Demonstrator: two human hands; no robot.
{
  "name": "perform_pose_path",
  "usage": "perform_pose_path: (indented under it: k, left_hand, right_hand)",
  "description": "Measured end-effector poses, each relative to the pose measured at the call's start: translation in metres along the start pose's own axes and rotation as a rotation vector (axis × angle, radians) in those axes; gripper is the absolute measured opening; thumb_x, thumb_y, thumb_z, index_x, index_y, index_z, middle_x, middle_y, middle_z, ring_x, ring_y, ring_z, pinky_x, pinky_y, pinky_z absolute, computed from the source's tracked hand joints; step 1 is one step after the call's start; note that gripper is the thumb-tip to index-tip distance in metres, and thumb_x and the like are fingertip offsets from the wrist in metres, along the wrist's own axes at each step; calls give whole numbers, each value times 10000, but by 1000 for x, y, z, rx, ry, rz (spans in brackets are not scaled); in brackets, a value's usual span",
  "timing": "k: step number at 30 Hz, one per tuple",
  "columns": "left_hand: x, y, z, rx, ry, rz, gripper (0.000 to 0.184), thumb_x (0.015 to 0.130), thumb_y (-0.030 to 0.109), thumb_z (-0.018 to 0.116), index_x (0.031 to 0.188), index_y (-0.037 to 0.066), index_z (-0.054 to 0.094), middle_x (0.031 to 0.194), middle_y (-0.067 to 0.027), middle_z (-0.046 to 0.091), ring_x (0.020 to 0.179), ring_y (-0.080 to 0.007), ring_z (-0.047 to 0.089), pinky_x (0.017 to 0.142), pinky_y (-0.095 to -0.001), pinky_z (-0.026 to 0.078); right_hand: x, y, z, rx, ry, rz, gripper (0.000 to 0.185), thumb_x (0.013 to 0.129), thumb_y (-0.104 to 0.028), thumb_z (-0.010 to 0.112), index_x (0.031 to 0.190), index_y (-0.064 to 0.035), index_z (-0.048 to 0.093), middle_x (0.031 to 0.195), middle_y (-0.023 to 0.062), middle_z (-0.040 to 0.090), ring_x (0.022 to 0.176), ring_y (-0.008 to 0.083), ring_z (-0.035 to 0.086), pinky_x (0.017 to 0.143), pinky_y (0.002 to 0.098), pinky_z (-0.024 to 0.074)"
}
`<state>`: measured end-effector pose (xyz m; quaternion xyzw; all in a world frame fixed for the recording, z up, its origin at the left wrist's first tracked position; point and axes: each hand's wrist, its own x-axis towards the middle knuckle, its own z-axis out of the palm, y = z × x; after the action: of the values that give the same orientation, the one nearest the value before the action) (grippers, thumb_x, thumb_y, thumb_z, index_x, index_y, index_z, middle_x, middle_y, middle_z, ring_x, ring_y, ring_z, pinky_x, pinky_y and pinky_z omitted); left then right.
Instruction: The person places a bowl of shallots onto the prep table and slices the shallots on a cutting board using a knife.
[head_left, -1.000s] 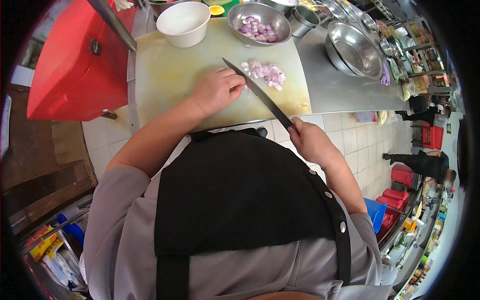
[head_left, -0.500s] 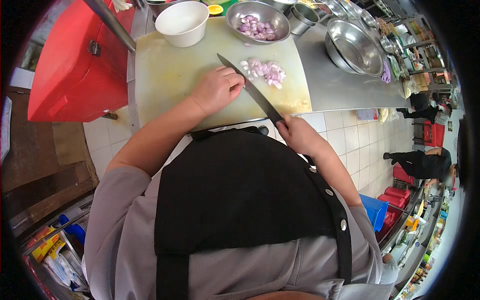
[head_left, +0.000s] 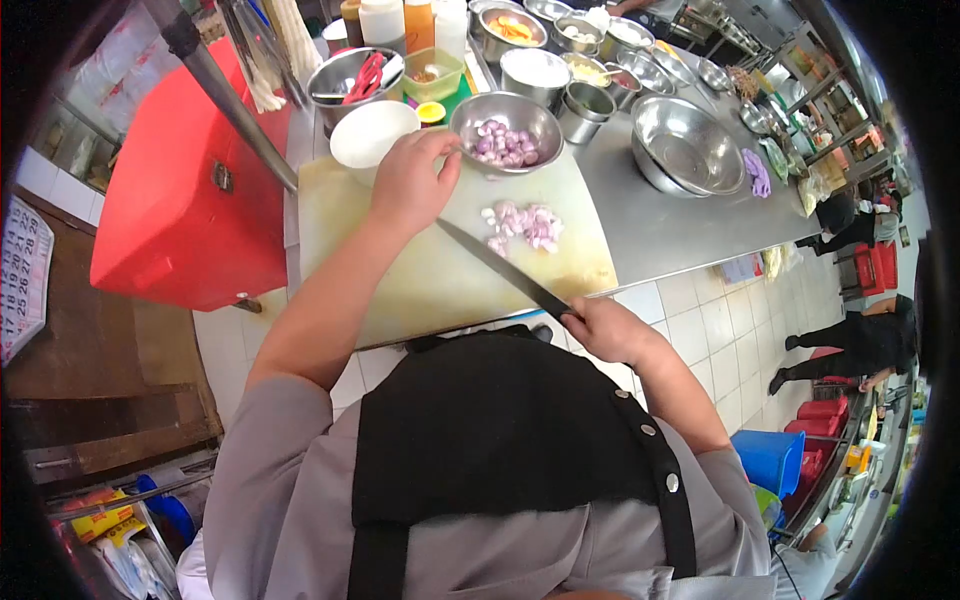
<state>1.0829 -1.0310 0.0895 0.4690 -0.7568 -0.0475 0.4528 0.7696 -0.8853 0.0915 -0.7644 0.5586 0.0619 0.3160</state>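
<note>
My right hand is wrapped around the handle of a long kitchen knife, whose blade slants across the pale cutting board with its tip to the upper left. A pile of chopped shallots lies just beyond the blade. My left hand hovers at the left rim of a steel bowl of peeled shallots, thumb and fingers apart, with nothing visible in it. Partly behind that hand stands a white bowl.
Nested steel bowls sit on the steel counter to the right. Containers and a steel bowl with red-handled tools line the back. A red cooler box and a metal post border the left. Another person stands far right.
My left hand has left the knife blade and moved forward to the shallot bowl. My right hand still holds the knife on the board. The view has tilted up, showing more of the back.
</note>
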Motion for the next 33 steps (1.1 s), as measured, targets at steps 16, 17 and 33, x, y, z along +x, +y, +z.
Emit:
perform_pose_path:
  k: [16, 17, 33]
  left_hand:
    - [103, -29, 109, 598, -839, 15, 253, 879, 119, 657, 1082, 87, 804, 1144, -149, 776, 1063, -328, 748, 888, -468, 588]
    - [104, -31, 110, 597, -851, 33, 259, 878, 117, 655, 1089, 87, 803, 1150, -151, 774, 1064, -325, 748, 885, -463, 592]
    - [3, 6, 7, -333, -564, -6, 242, 860, 90, 717, 1097, 46, 735, 1050, -122, 701, 987, -266, 687, 887, -364, 550]
  right_hand:
    - [2, 15, 16, 33, 133, 27, 251, 1048, -244, 544, 1041, 2, 593, 905, 286, 694, 912, 490, 670, 816, 555, 527]
    - [2, 14, 15, 35, 134, 29, 253, 1049, -244, 543, 1040, 4, 594, 904, 287, 694, 912, 490, 670, 816, 556, 526]
    - [3, 29, 23, 134, 145, 9, 302, 1048, -278, 563, 1061, 18, 620, 956, 320, 693, 965, 518, 657, 841, 556, 520]
